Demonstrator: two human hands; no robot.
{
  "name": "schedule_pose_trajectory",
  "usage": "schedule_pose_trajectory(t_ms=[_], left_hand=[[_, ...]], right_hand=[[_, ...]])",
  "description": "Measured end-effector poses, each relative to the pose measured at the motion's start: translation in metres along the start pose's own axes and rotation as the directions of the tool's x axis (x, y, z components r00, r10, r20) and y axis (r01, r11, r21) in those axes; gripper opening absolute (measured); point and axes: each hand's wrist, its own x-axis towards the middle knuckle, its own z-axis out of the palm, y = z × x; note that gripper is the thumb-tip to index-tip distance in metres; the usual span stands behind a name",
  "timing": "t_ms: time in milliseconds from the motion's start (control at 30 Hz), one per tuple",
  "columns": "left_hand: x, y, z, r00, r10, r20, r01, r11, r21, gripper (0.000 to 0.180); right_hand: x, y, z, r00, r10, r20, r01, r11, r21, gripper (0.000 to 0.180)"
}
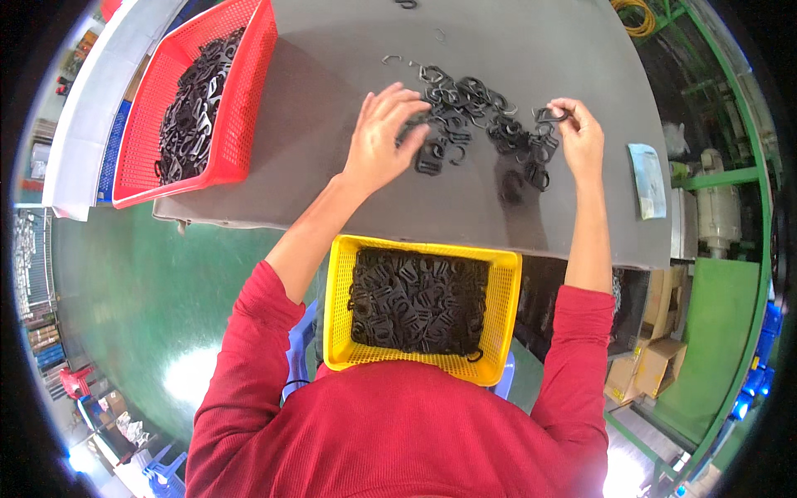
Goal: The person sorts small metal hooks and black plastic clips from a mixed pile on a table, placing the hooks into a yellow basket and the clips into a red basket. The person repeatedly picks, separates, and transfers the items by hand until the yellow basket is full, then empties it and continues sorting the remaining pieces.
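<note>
Loose black plastic hook buckles (465,100) lie in a scattered pile on the grey tabletop (315,108). At the pile's left side is my left hand (382,141), its thumb and fingers apart. Dark parts behind those fingers are blurred, and none is clearly gripped. To the right of the pile, my right hand (581,137) pinches one black hook buckle (550,114) between thumb and fingertips, just above the table. A yellow basket (339,307) full of similar black pieces sits close against my body, below the table's near edge.
A red basket (237,124) with many black pieces stands at the table's left. A pale blue packet (647,181) lies by the right edge. Cardboard boxes (660,365) and a green metal frame (722,178) are beyond the right side. Green floor (166,290) shows on the left.
</note>
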Motion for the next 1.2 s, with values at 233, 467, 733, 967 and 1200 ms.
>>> schedule_pose_trajectory(t_ms=[233, 467, 733, 967, 1200], left_hand=[[-0.035, 0.004, 0.001, 0.966, 0.104, 0.238, -0.125, 0.989, 0.076, 0.039], [-0.044, -0.003, -0.018, 0.868, -0.496, -0.028, 0.332, 0.621, -0.71, 0.026], [-0.029, -0.016, -0.041, 0.9, -0.435, 0.006, 0.435, 0.9, -0.009, 0.042], [-0.034, -0.004, -0.022, 0.93, -0.283, 0.233, 0.149, 0.873, 0.465, 0.039], [-0.037, -0.009, -0.036, 0.935, -0.283, 0.214, 0.232, 0.944, 0.236, 0.037]], right_hand=[[-0.048, 0.008, -0.025, 0.965, -0.25, -0.075, 0.183, 0.852, -0.491, 0.027], [-0.12, -0.042, 0.067, 0.948, -0.297, 0.111, 0.317, 0.886, -0.339, 0.029], [-0.088, -0.064, 0.118, 0.911, -0.367, 0.191, 0.413, 0.799, -0.437, 0.035], [-0.057, -0.053, 0.063, 0.936, 0.197, 0.293, -0.213, 0.977, 0.023, 0.047], [-0.046, -0.039, 0.02, 0.876, 0.241, 0.417, -0.28, 0.96, 0.033, 0.032]])
